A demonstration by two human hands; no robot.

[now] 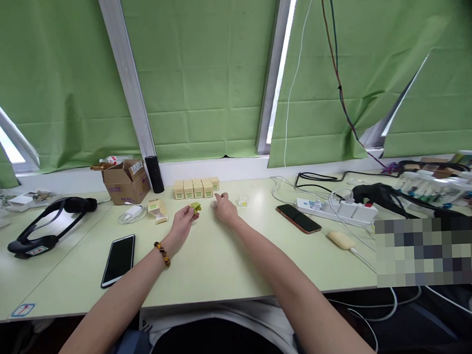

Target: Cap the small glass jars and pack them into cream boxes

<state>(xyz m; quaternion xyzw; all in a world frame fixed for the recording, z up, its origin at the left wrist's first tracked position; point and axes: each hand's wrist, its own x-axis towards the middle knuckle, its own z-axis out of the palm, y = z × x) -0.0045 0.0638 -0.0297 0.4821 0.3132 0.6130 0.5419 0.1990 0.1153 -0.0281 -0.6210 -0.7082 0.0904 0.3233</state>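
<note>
My left hand point(182, 225), with a beaded bracelet at the wrist, pinches a small yellow-green piece point(196, 206) whose kind is too small to tell. To its right, my right hand point(225, 211) is closed, fingers curled, with something small and pale at the fingertips that I cannot make out. Just behind my hands stands a row of several small tan boxes point(198, 189) with pale square labels. A similar tan box point(157, 210) lies opened left of my left hand. A small clear container point(243, 201) with a bit of yellow sits right of my right hand.
At left are a headset point(47, 242), a phone point(118, 259), a coiled white cable point(133, 214), a cardboard box point(125, 183) and a black cylinder point(154, 174). At right lie another phone point(299, 218), a power strip point(341, 210), a beige mouse point(341, 240) and tangled cables.
</note>
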